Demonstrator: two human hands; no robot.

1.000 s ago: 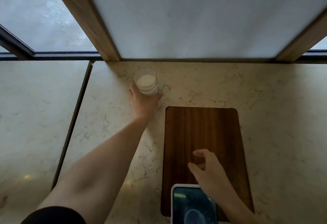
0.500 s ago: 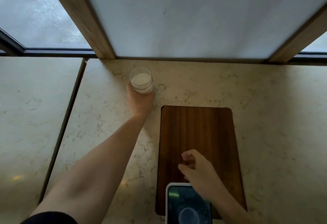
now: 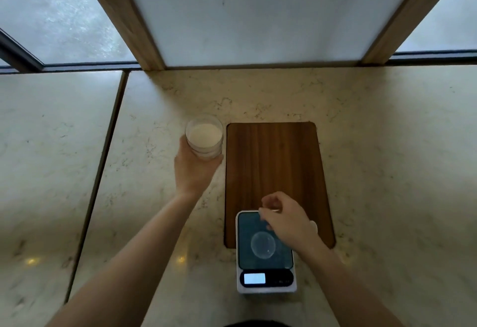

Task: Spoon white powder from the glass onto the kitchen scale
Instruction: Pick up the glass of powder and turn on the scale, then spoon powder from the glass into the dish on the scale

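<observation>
A clear glass (image 3: 204,137) filled with white powder stands just left of the wooden board's far corner, and my left hand (image 3: 194,172) grips it from the near side. A white kitchen scale (image 3: 265,252) with a dark platform and a lit display sits at the board's near end. A faint round clear disc (image 3: 263,245) lies on the platform. My right hand (image 3: 286,221) hovers over the scale's far right corner, fingers pinched on a thin pale spoon (image 3: 267,210) that is mostly hidden by the hand.
A dark wooden board (image 3: 273,166) lies on the marble counter (image 3: 387,172). A dark seam (image 3: 103,161) runs down the counter at the left. A white panel with wooden frame posts (image 3: 121,14) and windows rises behind the counter.
My left hand has drawn the glass toward me, from the back of the counter to beside the board. My right hand has shifted over the scale, which now shows fully.
</observation>
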